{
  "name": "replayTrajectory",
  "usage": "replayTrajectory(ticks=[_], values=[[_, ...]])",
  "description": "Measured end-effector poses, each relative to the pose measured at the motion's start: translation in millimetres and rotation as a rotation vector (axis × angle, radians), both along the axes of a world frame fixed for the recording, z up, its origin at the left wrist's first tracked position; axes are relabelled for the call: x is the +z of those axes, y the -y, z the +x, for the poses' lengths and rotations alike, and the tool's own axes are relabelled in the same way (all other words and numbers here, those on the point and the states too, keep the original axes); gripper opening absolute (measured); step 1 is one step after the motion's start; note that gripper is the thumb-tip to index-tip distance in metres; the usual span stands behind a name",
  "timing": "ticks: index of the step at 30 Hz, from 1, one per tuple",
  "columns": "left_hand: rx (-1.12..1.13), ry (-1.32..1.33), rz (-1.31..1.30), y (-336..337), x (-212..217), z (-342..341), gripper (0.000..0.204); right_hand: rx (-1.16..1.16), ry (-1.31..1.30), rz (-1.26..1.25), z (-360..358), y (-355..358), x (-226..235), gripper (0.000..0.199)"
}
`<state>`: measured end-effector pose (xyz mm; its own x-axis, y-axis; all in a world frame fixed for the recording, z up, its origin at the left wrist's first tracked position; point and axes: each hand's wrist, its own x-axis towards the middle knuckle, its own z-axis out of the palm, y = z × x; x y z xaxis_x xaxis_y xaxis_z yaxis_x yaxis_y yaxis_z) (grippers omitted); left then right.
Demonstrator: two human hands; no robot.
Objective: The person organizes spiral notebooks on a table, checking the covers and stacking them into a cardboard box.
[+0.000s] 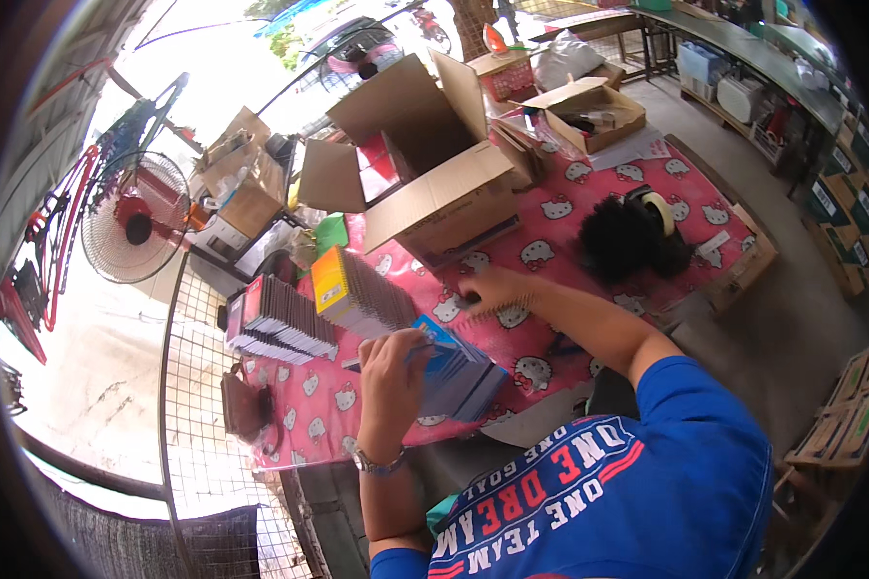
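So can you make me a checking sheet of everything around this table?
Surface: pink table cover with white cat faces.
Things: blue-topped stack, yellow-topped stack and red-topped stack.
Clutter: open cardboard box, smaller open box, black fluffy thing.
Grip: left hand at the blue-topped stack, contact unclear; right hand beyond that stack, any hold too blurred to tell.
Cables: nothing clearly seen.
Surroundings: fan on the left, stacked boxes on the right.
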<state>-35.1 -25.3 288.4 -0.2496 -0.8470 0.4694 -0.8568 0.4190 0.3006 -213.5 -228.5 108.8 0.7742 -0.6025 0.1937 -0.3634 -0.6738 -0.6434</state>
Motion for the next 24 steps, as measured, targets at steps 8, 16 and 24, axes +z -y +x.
replayTrajectory(ticks=[8, 16, 24], values=[[0.431, 0.058, -0.093, -8, -17, 1, 0.029, 0.757, 0.338, 0.801, -5, -39, 195, 0.050], [0.289, 0.013, -0.193, 5, -17, 2, 0.031, 0.569, -0.304, 0.522, 2, -23, 202, 0.053], [0.268, 0.001, -0.168, 6, -13, 6, 0.033, 0.635, 0.047, 0.726, 6, -12, 195, 0.047]])
